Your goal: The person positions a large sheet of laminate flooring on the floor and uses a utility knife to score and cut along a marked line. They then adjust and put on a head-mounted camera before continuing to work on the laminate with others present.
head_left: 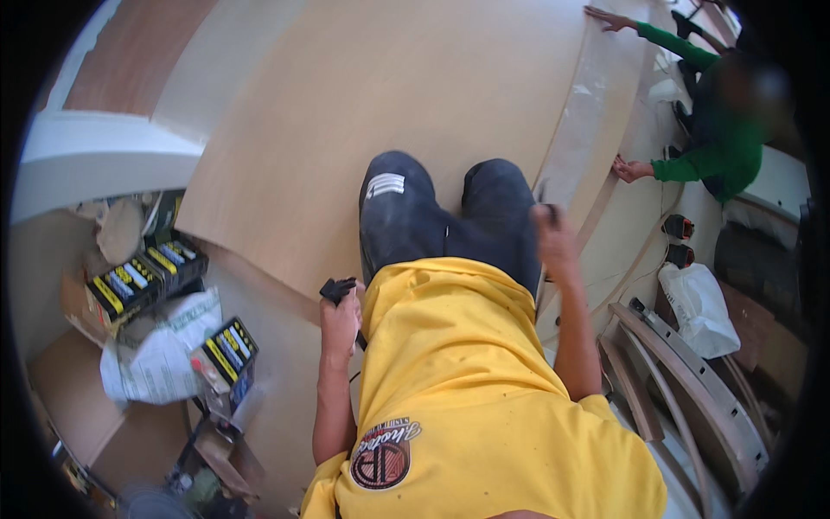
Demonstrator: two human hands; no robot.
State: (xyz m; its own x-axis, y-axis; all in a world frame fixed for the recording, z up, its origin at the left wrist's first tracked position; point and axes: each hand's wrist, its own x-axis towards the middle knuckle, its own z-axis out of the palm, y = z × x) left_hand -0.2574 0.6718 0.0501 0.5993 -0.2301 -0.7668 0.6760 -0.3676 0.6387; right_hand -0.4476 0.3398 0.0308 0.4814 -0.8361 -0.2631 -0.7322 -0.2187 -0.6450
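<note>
On the left, black-and-yellow boxes [130, 284] sit beside a crumpled white bag [151, 370], while on the right a white plastic bag [699, 311] lies near long curved strips [705, 385] and small red-and-black devices [679, 227].

Looks like a woodworking workshop, or maybe a room being fitted out, can't be told which. The middle's taken up by a huge flat sheet of pale tan wood [415, 95], long narrow brown wooden strips [627, 381] are stacked right, and black-and-yellow cardboard boxes [143, 278] are piled left.

1 downward head-worn fisheye view
</note>
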